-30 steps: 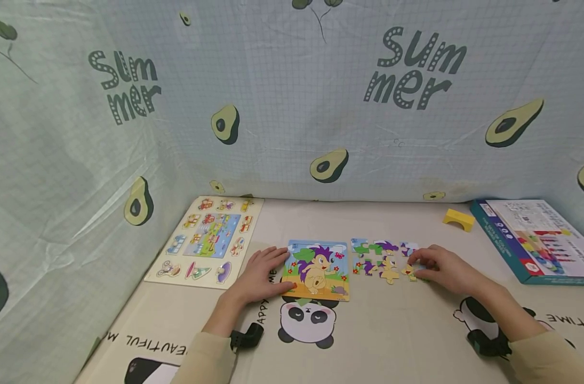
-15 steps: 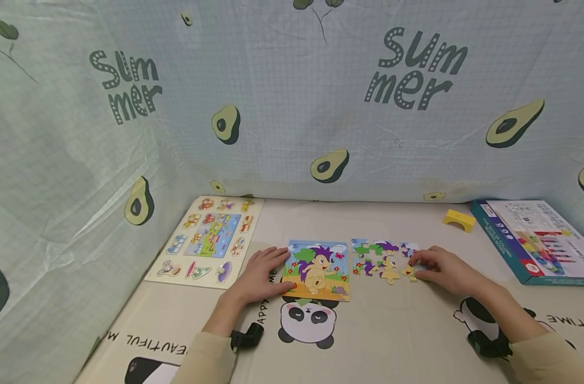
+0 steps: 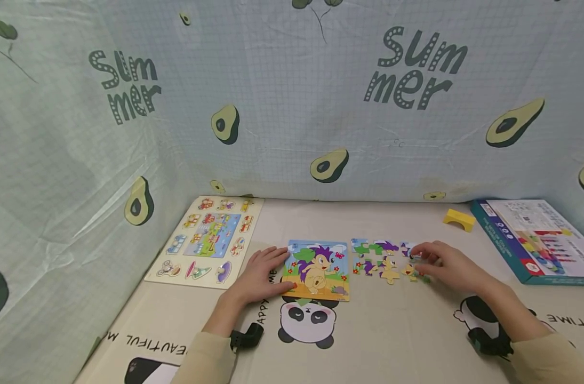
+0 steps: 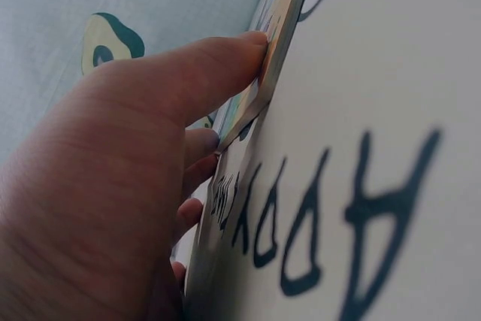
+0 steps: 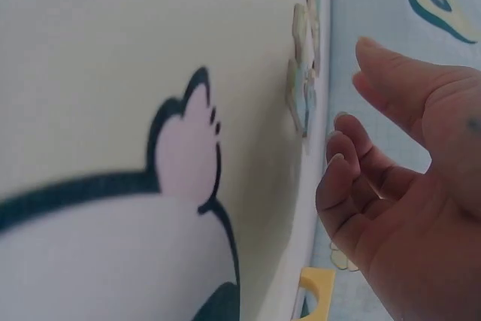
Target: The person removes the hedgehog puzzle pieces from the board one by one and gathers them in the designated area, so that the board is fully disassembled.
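My left hand (image 3: 259, 276) rests at the left edge of a hedgehog jigsaw board (image 3: 317, 269), thumb on its lower left corner and fingers along its side. In the left wrist view the thumb (image 4: 218, 73) touches the board's edge. Right of the board lie several loose jigsaw pieces (image 3: 389, 269), laid out in rows. Over the rightmost ones hovers my right hand (image 3: 447, 265), partly hiding them. The right wrist view shows its thumb apart from loosely bent fingers (image 5: 361, 155), nothing between them, raised off a piece (image 5: 299, 99).
A cream peg puzzle board (image 3: 176, 272) with vehicle and toy shapes lies at the left. Towards the back right sit a yellow arch block (image 3: 460, 219) and a teal-edged box (image 3: 536, 240). Printed cloth walls (image 3: 272, 106) stand behind and to the left.
My right hand has let go of the lower right jigsaw piece and lifted slightly to the right, its thumb and fingers parting. The left hand and the board have not moved.
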A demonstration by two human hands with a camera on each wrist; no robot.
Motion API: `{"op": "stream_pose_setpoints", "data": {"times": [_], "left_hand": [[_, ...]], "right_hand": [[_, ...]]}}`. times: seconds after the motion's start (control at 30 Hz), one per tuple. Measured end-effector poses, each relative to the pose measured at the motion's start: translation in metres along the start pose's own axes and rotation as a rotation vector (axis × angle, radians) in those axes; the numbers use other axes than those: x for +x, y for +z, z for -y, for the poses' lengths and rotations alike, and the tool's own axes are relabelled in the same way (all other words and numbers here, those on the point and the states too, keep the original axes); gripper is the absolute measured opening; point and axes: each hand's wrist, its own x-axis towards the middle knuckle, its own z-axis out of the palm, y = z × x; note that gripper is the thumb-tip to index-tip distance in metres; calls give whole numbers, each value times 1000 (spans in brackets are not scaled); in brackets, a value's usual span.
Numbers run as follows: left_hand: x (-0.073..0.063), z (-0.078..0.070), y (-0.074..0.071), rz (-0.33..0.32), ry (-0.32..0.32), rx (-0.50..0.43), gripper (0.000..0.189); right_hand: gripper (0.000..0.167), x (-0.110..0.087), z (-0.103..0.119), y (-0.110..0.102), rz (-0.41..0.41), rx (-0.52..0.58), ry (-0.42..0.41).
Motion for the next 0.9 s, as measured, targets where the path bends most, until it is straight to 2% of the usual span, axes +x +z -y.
{"op": "stream_pose_setpoints", "data": {"times": [0.37,0.7,0.9], "left_hand": [[0,2,1,2,-3,3,81],[1,4,3,3,-1,9,81],[1,4,3,8,0,16,81]], "right_hand": [[34,10,17,8,-46,56,-14],[34,26,41,28,-74,163,-81],[35,37,53,42,-52,204,-89]]}}
